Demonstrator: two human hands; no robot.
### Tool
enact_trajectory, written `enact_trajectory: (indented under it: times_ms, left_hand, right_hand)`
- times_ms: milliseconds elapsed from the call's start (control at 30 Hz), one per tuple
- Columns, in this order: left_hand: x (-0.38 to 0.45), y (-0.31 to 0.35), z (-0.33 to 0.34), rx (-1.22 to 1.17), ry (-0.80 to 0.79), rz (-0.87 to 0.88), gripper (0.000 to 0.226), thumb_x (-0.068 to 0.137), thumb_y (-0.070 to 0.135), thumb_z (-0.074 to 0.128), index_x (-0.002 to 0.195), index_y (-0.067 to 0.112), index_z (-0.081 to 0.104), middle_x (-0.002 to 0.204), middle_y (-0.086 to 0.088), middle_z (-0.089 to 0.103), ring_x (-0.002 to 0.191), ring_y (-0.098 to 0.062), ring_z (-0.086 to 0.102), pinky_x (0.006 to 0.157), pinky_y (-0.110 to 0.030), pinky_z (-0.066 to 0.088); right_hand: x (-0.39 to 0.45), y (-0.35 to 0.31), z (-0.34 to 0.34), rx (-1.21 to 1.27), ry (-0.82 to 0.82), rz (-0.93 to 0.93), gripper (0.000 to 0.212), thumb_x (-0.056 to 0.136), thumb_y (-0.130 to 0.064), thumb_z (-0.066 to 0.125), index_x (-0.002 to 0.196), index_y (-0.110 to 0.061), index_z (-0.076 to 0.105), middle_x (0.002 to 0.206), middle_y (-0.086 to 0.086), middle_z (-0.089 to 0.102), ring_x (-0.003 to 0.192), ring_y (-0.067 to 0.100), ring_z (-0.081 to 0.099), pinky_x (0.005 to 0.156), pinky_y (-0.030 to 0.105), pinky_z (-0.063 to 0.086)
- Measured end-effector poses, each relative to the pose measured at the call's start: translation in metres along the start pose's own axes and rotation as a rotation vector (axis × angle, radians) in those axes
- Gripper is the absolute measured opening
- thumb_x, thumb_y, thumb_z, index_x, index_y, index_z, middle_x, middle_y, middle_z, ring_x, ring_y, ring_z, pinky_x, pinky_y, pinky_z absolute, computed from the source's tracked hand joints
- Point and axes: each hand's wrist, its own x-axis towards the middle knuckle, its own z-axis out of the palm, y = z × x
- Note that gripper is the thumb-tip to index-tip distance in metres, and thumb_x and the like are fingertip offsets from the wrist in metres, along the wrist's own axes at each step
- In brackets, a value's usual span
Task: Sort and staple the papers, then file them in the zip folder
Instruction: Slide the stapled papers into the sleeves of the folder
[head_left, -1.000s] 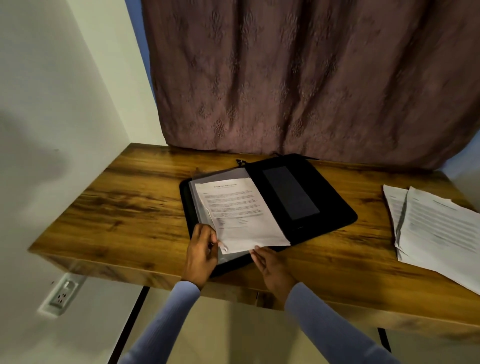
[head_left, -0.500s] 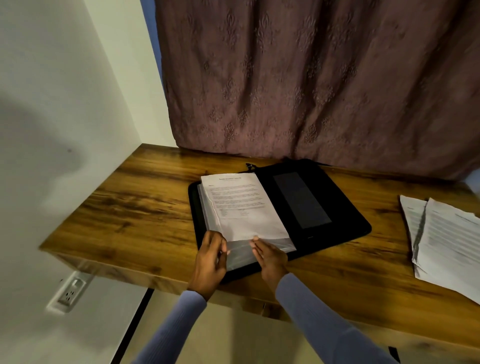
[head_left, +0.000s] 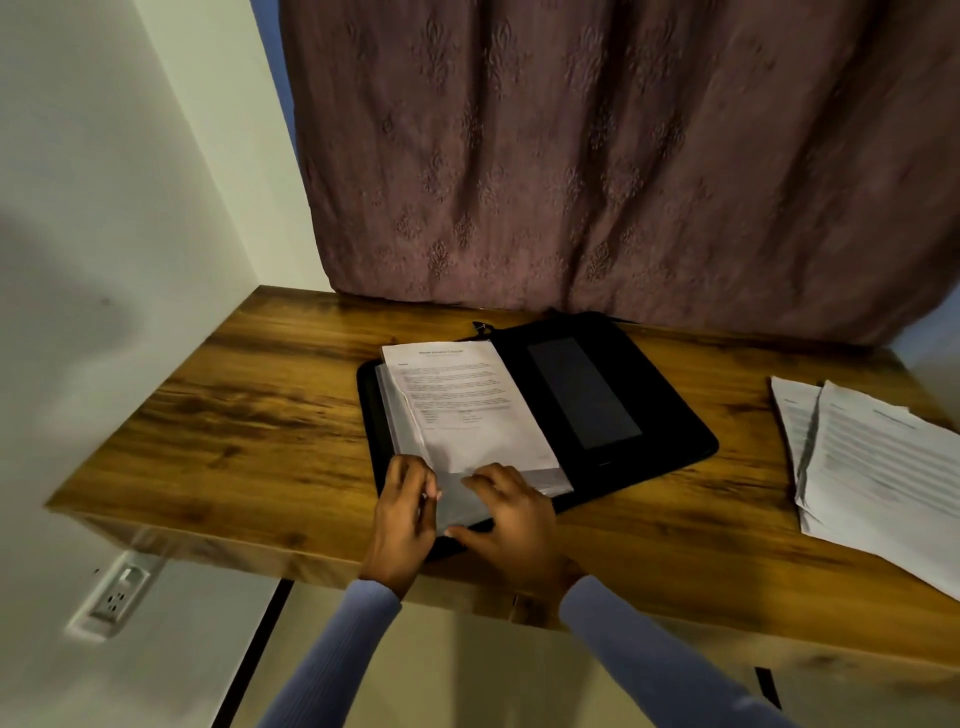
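Filing a printed sheet in the open zip folder (head_left: 613, 415)

The left hand (head_left: 402, 525) is pinching a clear sleeve's (head_left: 462, 501) near-left edge; the right hand (head_left: 511, 525) is lying spread on it. The printed sheet (head_left: 467, 405) is sitting partly inside; 2 paper sets (head_left: 878, 467) are lying far right.

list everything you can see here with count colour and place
zip folder: 1, black, lying open mid-table
printed document: 1, white, on the folder's left half, partly slid into a sleeve
clear sleeves: a stack, translucent, in the folder's left half under the document
loose papers: 2 overlapping piles, white, right end of table
table: 1, brown wood, against the wall
curtain: 1, mauve patterned, behind the table
wall outlet: 1, white, on the wall below the table's left end
sleeves of the person: 2, light blue, bottom
left hand: 1, pinches the sleeve's near-left corner
right hand: 1, fingers spread on the sleeve's near edge
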Motion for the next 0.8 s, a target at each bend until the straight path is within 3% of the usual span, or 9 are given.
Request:
enact_trajectory:
  times_ms: [200,300,367,433,533,633,733,800]
  left_hand:
    - [0.019,0.019,0.001,-0.035,0.045,0.078,0.031,0.071,-0.019,0.057,0.076,0.009,0.043,0.089,-0.001,0.04,0.073,-0.005,0.044,0.066,-0.011,0.039]
    - [0.031,0.032,0.001,-0.063,0.082,0.148,0.022,0.075,-0.017,0.056,0.078,0.004,0.051,0.094,-0.003,0.045,0.08,-0.005,0.049,0.071,-0.021,0.047]
    - [0.037,0.038,0.003,-0.081,0.117,0.183,0.018,0.079,-0.013,0.054,0.084,0.004,0.056,0.102,-0.006,0.051,0.093,-0.006,0.052,0.083,-0.019,0.047]
    - [0.042,0.042,0.009,-0.085,0.125,0.192,0.018,0.081,-0.01,0.054,0.087,0.006,0.059,0.107,-0.007,0.053,0.103,-0.005,0.051,0.09,-0.012,0.04]
    - [0.05,0.044,0.029,-0.07,0.072,0.151,0.016,0.082,-0.005,0.059,0.088,0.011,0.06,0.109,-0.004,0.053,0.1,0.001,0.047,0.088,0.0,0.032]
    - [0.058,0.049,0.059,-0.08,-0.025,0.126,0.014,0.081,-0.004,0.061,0.086,0.009,0.061,0.103,-0.007,0.056,0.093,-0.01,0.055,0.083,-0.002,0.035]
    - [0.065,0.056,0.087,-0.125,-0.099,0.11,0.013,0.081,-0.004,0.061,0.085,0.008,0.06,0.097,-0.007,0.057,0.086,-0.02,0.059,0.076,-0.012,0.041]
    - [0.068,0.063,0.106,-0.183,-0.15,0.087,0.015,0.082,-0.003,0.06,0.085,0.011,0.058,0.096,-0.003,0.055,0.087,-0.017,0.059,0.078,-0.018,0.045]
  right_hand:
    - [0.027,-0.016,0.007,-0.059,0.138,0.012,0.012,0.074,-0.024,0.055,0.081,-0.018,0.064,0.08,-0.002,0.061,0.069,0.017,0.059,0.048,0.022,0.044]
    - [0.036,-0.007,-0.004,-0.018,0.205,0.021,0.013,0.079,-0.02,0.053,0.077,-0.018,0.065,0.077,-0.002,0.062,0.063,0.015,0.058,0.044,0.022,0.041]
    - [0.042,0.004,-0.019,0.044,0.267,0.084,0.014,0.082,-0.02,0.054,0.079,-0.018,0.067,0.079,-0.002,0.063,0.06,0.013,0.057,0.044,0.022,0.042]
    - [0.048,0.022,-0.037,0.112,0.352,0.185,0.012,0.083,-0.018,0.055,0.082,-0.016,0.067,0.083,0.0,0.064,0.061,0.014,0.059,0.052,0.023,0.047]
    - [0.057,0.062,-0.073,0.198,0.502,0.384,0.006,0.084,-0.01,0.062,0.084,-0.011,0.068,0.083,0.006,0.066,0.07,0.018,0.062,0.064,0.028,0.05]
    - [0.052,0.112,-0.1,0.205,0.617,0.611,0.007,0.083,-0.007,0.064,0.084,-0.01,0.07,0.082,0.008,0.07,0.071,0.02,0.064,0.065,0.027,0.05]
    - [0.036,0.163,-0.112,0.208,0.535,0.864,0.008,0.084,-0.007,0.062,0.085,-0.007,0.07,0.087,0.012,0.07,0.076,0.026,0.065,0.069,0.033,0.054]
    - [0.023,0.197,-0.111,0.106,0.382,1.0,0.015,0.087,-0.012,0.06,0.086,0.001,0.069,0.088,0.017,0.069,0.079,0.031,0.065,0.069,0.033,0.051]
